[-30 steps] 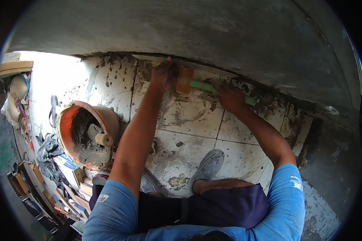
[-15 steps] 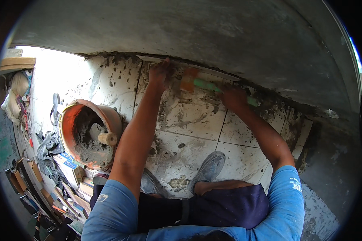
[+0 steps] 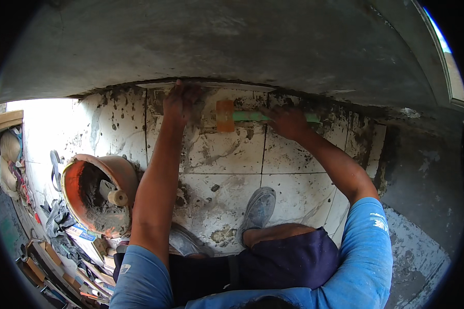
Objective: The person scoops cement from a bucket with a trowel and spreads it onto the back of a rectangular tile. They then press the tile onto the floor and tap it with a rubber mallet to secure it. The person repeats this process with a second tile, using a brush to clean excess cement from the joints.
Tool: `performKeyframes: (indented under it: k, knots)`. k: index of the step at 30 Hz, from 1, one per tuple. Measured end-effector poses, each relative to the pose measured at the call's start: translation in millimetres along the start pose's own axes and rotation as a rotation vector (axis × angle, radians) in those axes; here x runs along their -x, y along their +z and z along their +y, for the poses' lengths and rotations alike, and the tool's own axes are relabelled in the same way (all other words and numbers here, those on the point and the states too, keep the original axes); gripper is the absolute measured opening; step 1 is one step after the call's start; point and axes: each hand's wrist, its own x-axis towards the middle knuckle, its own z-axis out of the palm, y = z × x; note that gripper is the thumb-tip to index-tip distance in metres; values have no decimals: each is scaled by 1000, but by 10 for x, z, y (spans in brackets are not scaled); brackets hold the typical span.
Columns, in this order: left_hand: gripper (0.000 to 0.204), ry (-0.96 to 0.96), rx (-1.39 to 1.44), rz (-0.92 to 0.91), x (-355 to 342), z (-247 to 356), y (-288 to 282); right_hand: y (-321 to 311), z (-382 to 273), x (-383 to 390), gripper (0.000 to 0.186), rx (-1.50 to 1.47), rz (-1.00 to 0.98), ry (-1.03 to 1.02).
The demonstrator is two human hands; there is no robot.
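Observation:
My right hand (image 3: 288,122) is closed round the green handle of a mallet (image 3: 225,116) with an orange block-shaped head. The mallet lies nearly level over the dirty tiles, its head toward the left. A long, narrow tile strip (image 3: 242,87) runs along the foot of the grey wall, just beyond the mallet. My left hand (image 3: 180,103) is at the left part of that strip, one finger stretched up to its top edge and the others spread, somewhat blurred. Whether the mallet head touches the strip or the floor, I cannot tell.
A bucket (image 3: 123,172) of wet mortar with a wooden-handled trowel (image 3: 117,197) in it stands left of my left forearm. Farther left are a slipper (image 3: 55,164), bags, boxes and scrap pieces. The grey wall (image 3: 216,46) rises ahead. Mortar spatters the floor tiles (image 3: 221,154).
The view has shifted, so the bucket and wall appear lower and farther left. The mallet, blurred and tilted before, now shows sharply and nearly level. My left hand stays by the strip.

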Motion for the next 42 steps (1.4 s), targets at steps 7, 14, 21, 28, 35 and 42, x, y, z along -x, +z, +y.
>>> performKeyframes:
  k: [7,14,21,28,35,42]
  knots:
    - [35,-15,-29,89,46,-54,100,19,-54,52,52,6,105,3]
    - [44,-87,-47,-80,-17,115,-222,-103,-354,-178,51,36,105,-91]
    - [69,59,-6,328,28,363,-219,-285,-640,-431,48,-167,-14,-57]
    - [64,-11,-11,321,24,463,-387,-155,-693,-501,52,-72,59,-80]
    - [55,4,-223,87,229,259,101,-190,-497,-271,53,-184,-7,57]
    - [47,-75,60,148,157,79,339,28,-44,-87,54,-63,114,73]
